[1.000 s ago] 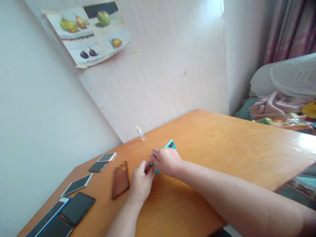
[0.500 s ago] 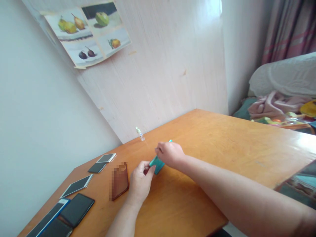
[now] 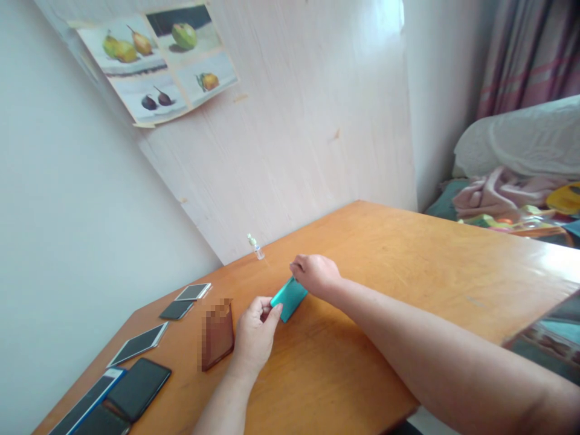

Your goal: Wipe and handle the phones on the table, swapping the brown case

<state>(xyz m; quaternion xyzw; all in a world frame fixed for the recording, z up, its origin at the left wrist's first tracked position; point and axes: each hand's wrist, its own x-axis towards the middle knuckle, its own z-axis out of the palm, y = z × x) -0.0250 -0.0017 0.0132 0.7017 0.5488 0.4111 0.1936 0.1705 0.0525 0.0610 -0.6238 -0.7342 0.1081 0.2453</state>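
Over the wooden table [image 3: 408,260], the left hand [image 3: 256,329] pinches the teal phone [image 3: 290,299]; the right hand [image 3: 317,275] curls at its far end, clamped or not I can't tell. A fruit poster [image 3: 156,66] hangs far left.

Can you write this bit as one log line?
left hand: pinches teal phone | right hand: at phone's far end, fingers curled | small bottle: near wall

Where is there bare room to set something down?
The widest bare stretch of table lies beyond the right forearm, toward the back and right edges; a smaller patch lies between that arm and the left forearm. The left side is crowded with phones and a brown case; the left hand holds a teal phone mid-table.
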